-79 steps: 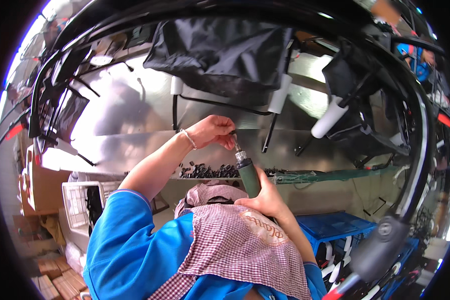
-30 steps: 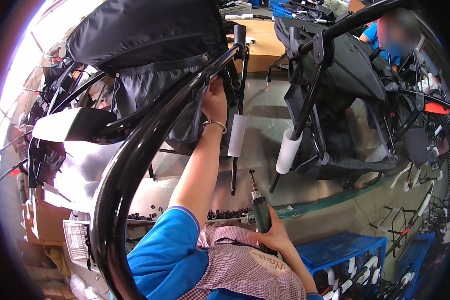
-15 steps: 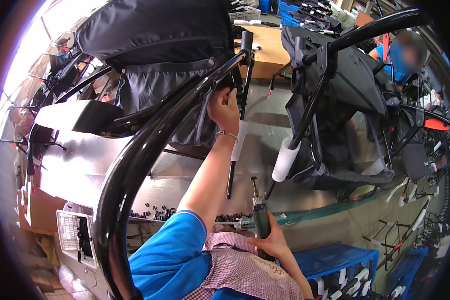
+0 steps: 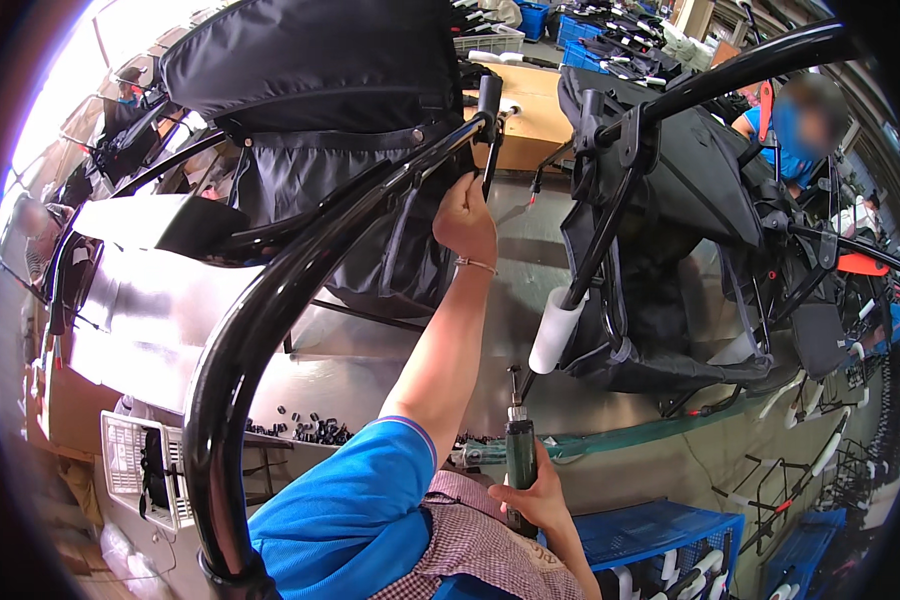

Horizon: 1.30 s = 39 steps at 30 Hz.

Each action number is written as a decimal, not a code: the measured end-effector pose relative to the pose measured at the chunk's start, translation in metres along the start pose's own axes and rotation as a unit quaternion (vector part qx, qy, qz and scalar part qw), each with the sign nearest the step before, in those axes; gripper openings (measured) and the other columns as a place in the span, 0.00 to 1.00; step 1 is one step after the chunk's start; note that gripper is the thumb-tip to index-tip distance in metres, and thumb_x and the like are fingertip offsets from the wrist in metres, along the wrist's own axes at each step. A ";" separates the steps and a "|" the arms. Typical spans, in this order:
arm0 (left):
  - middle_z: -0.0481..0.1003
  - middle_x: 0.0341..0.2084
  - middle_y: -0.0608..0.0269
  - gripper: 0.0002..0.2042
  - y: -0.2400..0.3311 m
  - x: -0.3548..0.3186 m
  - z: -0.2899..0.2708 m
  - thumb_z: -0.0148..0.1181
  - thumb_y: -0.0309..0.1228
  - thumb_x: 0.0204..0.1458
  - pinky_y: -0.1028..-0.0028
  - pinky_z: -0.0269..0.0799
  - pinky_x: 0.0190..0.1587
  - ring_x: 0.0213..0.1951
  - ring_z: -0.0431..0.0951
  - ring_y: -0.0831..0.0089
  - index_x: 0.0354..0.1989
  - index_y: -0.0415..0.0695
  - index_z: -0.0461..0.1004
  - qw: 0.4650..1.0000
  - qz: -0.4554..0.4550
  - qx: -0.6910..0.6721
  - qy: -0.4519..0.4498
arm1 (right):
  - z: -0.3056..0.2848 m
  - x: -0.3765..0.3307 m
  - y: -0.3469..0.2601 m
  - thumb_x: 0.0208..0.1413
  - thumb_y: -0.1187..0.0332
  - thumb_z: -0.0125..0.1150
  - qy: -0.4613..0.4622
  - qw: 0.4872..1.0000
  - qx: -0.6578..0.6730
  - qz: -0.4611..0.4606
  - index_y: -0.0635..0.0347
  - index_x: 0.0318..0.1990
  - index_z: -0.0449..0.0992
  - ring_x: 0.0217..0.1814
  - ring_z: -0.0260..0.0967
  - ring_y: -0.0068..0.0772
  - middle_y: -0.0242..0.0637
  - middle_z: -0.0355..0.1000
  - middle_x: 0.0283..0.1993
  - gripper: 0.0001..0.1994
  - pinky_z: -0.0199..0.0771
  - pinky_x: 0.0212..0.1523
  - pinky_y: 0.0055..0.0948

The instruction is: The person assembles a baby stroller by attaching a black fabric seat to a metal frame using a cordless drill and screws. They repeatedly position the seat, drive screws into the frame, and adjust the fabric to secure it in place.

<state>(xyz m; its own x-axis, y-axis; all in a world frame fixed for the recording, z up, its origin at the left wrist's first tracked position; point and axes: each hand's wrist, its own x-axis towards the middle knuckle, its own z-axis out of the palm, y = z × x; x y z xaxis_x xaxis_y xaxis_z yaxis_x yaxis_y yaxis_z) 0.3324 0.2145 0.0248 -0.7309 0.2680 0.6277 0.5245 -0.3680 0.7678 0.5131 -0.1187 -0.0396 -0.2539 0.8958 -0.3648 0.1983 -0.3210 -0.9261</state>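
A black stroller frame (image 4: 270, 310) with a black fabric seat (image 4: 320, 70) hangs tilted over the metal bench. My left hand (image 4: 465, 215) is raised to it, fingers closed at the tube joint below the seat fabric; a thin bracelet shows on the wrist. What the fingertips pinch is hidden. My right hand (image 4: 538, 502) stays low near my chest, wrapped around a dark green power screwdriver (image 4: 518, 455) held upright, its bit pointing up and touching nothing.
A second black stroller (image 4: 670, 200) stands to the right, with a white foam sleeve (image 4: 557, 330) on one leg. Small black parts (image 4: 305, 430) lie on the shiny bench (image 4: 170, 330). Blue crates (image 4: 660, 535) sit below, a white basket (image 4: 130, 465) left, a co-worker (image 4: 795, 130) far right.
My left hand went from the small parts on the bench up to the stroller frame's joint. The right hand kept the screwdriver low. The view tilted upward and closer to the frame.
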 end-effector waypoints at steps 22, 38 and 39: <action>0.75 0.32 0.69 0.08 -0.115 0.028 -0.020 0.64 0.23 0.50 0.84 0.65 0.41 0.35 0.71 0.84 0.39 0.38 0.76 0.966 -0.075 -0.164 -0.186 | 0.020 0.160 -0.139 0.34 0.52 0.79 -0.037 0.976 0.009 -0.213 0.65 0.64 0.53 0.52 0.66 0.32 0.38 0.67 0.50 0.52 0.66 0.55 0.30; 0.75 0.38 0.65 0.13 -0.112 0.032 -0.028 0.60 0.23 0.53 0.78 0.67 0.46 0.40 0.73 0.78 0.47 0.39 0.73 0.799 -0.371 -0.425 -0.207 | 0.029 0.171 -0.185 0.35 0.66 0.78 -0.075 0.984 0.066 -0.150 0.61 0.59 0.59 0.26 0.69 0.26 0.35 0.69 0.38 0.42 0.73 0.22 0.27; 0.75 0.36 0.67 0.13 -0.106 0.033 -0.028 0.60 0.24 0.53 0.80 0.67 0.43 0.38 0.73 0.79 0.47 0.39 0.73 0.800 -0.380 -0.418 -0.202 | 0.029 0.172 -0.185 0.36 0.67 0.77 -0.084 0.981 0.093 -0.148 0.61 0.59 0.59 0.22 0.68 0.25 0.34 0.69 0.37 0.41 0.71 0.18 0.27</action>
<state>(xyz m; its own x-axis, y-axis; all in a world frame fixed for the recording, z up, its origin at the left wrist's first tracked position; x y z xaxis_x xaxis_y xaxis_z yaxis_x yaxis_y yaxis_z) 0.2409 0.2373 -0.0394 -0.4101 0.9011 0.1405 -0.6031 -0.3836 0.6993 0.4056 0.0861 0.0660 -0.4299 0.8999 -0.0736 -0.0807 -0.1195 -0.9895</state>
